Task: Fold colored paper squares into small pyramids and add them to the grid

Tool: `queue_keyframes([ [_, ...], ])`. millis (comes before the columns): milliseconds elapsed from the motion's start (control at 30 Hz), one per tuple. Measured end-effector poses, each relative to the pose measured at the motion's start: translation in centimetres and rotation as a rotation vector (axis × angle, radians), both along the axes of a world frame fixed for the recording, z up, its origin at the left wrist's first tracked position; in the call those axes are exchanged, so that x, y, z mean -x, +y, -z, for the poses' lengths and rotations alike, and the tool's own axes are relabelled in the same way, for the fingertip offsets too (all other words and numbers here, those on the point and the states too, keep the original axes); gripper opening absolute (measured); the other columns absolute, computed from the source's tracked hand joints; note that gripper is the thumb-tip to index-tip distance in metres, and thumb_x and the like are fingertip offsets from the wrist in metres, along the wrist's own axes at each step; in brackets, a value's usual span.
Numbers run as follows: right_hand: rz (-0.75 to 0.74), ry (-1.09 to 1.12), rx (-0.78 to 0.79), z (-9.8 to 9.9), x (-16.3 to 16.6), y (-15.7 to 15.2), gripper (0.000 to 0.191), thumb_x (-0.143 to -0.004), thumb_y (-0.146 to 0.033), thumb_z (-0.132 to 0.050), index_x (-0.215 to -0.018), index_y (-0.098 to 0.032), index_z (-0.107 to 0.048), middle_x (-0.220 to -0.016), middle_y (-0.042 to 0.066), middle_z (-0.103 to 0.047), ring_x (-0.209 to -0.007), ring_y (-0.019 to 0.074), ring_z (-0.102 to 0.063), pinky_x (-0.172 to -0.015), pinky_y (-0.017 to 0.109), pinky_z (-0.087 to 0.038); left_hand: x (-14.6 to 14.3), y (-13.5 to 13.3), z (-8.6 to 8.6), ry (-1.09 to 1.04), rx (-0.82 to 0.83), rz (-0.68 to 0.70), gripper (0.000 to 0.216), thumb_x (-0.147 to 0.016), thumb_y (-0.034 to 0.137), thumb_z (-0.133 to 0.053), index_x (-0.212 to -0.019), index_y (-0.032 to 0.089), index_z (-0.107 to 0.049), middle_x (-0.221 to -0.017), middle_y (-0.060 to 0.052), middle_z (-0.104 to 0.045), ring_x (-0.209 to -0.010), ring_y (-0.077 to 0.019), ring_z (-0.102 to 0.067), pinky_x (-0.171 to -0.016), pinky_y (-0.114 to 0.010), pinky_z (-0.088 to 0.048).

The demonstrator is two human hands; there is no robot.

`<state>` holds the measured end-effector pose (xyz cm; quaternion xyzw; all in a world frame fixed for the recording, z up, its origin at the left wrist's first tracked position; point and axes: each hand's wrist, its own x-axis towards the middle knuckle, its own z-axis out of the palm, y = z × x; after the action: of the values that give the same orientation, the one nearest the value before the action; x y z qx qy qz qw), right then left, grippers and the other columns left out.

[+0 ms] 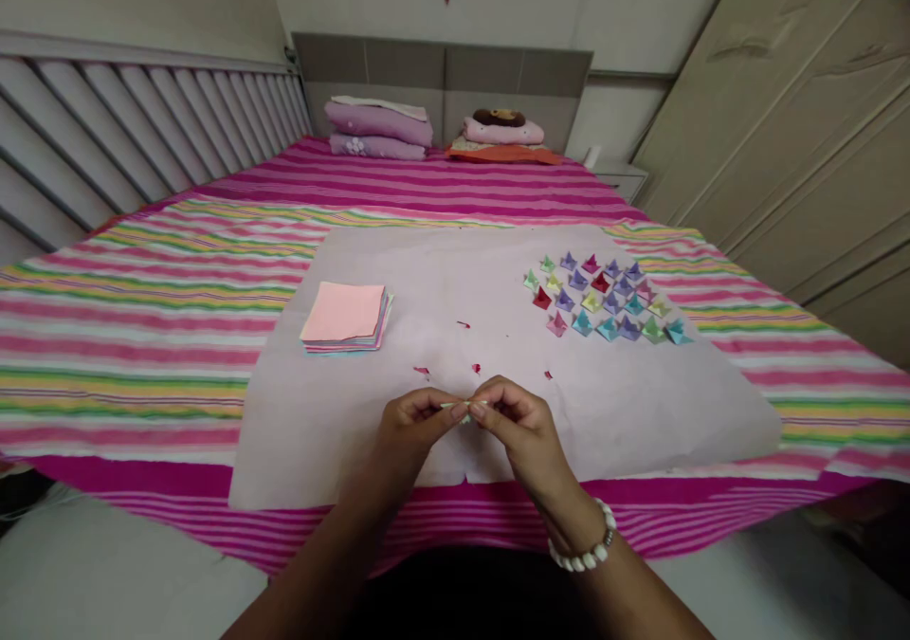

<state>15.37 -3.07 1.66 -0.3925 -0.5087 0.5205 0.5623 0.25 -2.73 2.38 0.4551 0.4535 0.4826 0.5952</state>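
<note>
Between both hands, just above the white sheet, is a small folded piece of pale paper (465,405), mostly covered by my fingers. My left hand (419,417) pinches its left side between thumb and forefinger. On the other side my right hand (516,417), with a white beaded bracelet on the wrist, pinches it the same way. Small red paper scraps (476,368) lie just beyond my fingers. Folded paper figures (583,322) in several colours stand in rows at the right. A stack of square coloured paper (345,316), pink on top, sits at the left.
The large white sheet (427,270) lies on a bed with a striped cover (177,308). Folded purple bedding (380,128) and a pink pile (503,131) rest by the headboard (445,76). A slatted rail (156,128) runs along the left, a wooden wardrobe (789,100) on the right.
</note>
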Motion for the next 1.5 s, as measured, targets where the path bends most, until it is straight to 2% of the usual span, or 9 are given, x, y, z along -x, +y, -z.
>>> queue_keyframes([
  [200, 0.042, 0.075, 0.080, 0.7, 0.5, 0.1, 0.012, -0.073, -0.029, -0.073, -0.066, -0.020, -0.068, -0.061, -0.002, -0.057, -0.061, 0.0136, -0.049, -0.060, 0.027, -0.039, -0.4, 0.2, 1.1, -0.096, 0.013, -0.032, 0.017, -0.069, 0.034, -0.076, -0.069, 0.017, -0.073, -0.066, -0.001, -0.070, -0.071, -0.0153, -0.061, -0.073, -0.028, -0.046],
  [367, 0.074, 0.119, 0.165, 0.8, 0.7, 0.2, 0.015, -0.073, -0.030, -0.072, -0.064, -0.019, -0.066, -0.057, -0.003, -0.057, -0.057, 0.0124, -0.047, -0.060, 0.026, -0.036, -0.4, 0.3, 1.6, -0.036, 0.035, -0.060, 0.027, -0.078, 0.041, -0.066, -0.072, 0.015, -0.070, -0.065, -0.001, -0.065, -0.069, -0.0149, -0.056, -0.071, -0.027, -0.043],
  [567, 0.054, 0.120, 0.269, 1.1, 1.0, 0.7, 0.017, -0.064, -0.029, -0.076, -0.058, -0.018, -0.065, -0.052, -0.003, -0.057, -0.053, 0.0108, -0.047, -0.057, 0.025, -0.036, -0.5, 0.4, 2.0, 0.142, -0.020, -0.125, 0.033, -0.079, 0.043, -0.062, -0.060, 0.016, -0.058, -0.057, 0.004, -0.051, -0.059, -0.0121, -0.047, -0.059, -0.025, -0.036],
  [733, 0.085, 0.262, 0.413, 1.1, 0.9, 1.2, 0.020, -0.057, -0.028, -0.078, -0.053, -0.017, -0.062, -0.049, -0.003, -0.058, -0.046, 0.0084, -0.043, -0.049, 0.023, -0.032, -0.1, 1.0, 1.9, 0.134, -0.003, -0.040, 0.028, -0.085, 0.039, -0.054, -0.073, 0.016, -0.063, -0.068, -0.001, -0.059, -0.070, -0.0151, -0.056, -0.070, -0.028, -0.045],
  [867, 0.093, 0.334, 0.538, 1.1, 0.4, 1.6, 0.024, -0.053, -0.029, -0.081, -0.052, -0.015, -0.062, -0.048, -0.001, -0.059, -0.042, 0.0070, -0.043, -0.044, 0.022, -0.029, 1.1, 1.4, 1.3, 0.351, -0.359, -0.075, 0.018, -0.082, 0.028, -0.061, -0.097, 0.021, -0.067, -0.105, -0.006, -0.063, -0.100, -0.0193, -0.059, -0.084, -0.032, -0.048],
  [967, 0.090, 0.358, 0.568, 1.1, 0.2, 1.7, 0.026, -0.053, -0.031, -0.081, -0.052, -0.015, -0.061, -0.048, -0.001, -0.059, -0.041, 0.0071, -0.044, -0.043, 0.022, -0.030, 1.7, 1.7, 1.1, 0.514, -0.627, -0.052, 0.013, -0.078, 0.017, -0.066, -0.090, 0.022, -0.070, -0.099, -0.004, -0.062, -0.098, -0.0179, -0.059, -0.085, -0.032, -0.048],
  [1100, 0.082, 0.349, 0.607, 1.1, 0.4, 1.8, 0.026, -0.053, -0.031, -0.081, -0.053, -0.014, -0.061, -0.048, -0.001, -0.059, -0.039, 0.0065, -0.043, -0.042, 0.022, -0.030, 1.6, 2.0, 1.0, 0.608, -0.685, 0.043, 0.014, -0.081, 0.014, -0.064, -0.089, 0.024, -0.071, -0.086, -0.001, -0.061, -0.086, -0.0149, -0.060, -0.075, -0.027, -0.049],
  [1333, 0.015, 0.228, 0.567, 2.1, 0.0, 2.6, 0.026, -0.063, -0.036, -0.074, -0.055, -0.015, -0.060, -0.052, 0.000, -0.059, -0.040, 0.0076, -0.043, -0.043, 0.023, -0.030, 1.1, 3.3, 1.4, 0.645, -0.668, 0.094, 0.011, -0.082, 0.015, -0.064, -0.086, 0.022, -0.071, -0.082, 0.000, -0.060, -0.076, -0.0121, -0.059, -0.067, -0.024, -0.047],
  [1500, 0.181, -0.056, 0.184, 3.0, -0.8, 3.5, 0.017, -0.074, -0.034, -0.068, -0.080, -0.019, -0.067, -0.063, -0.001, -0.060, -0.052, 0.0117, -0.048, -0.051, 0.026, -0.037, 0.9, 5.1, 2.7, 0.560, -0.503, 0.017, 0.003, -0.079, 0.019, -0.065, -0.079, 0.019, -0.068, -0.075, 0.001, -0.062, -0.062, -0.0104, -0.054, -0.056, -0.022, -0.045],
])
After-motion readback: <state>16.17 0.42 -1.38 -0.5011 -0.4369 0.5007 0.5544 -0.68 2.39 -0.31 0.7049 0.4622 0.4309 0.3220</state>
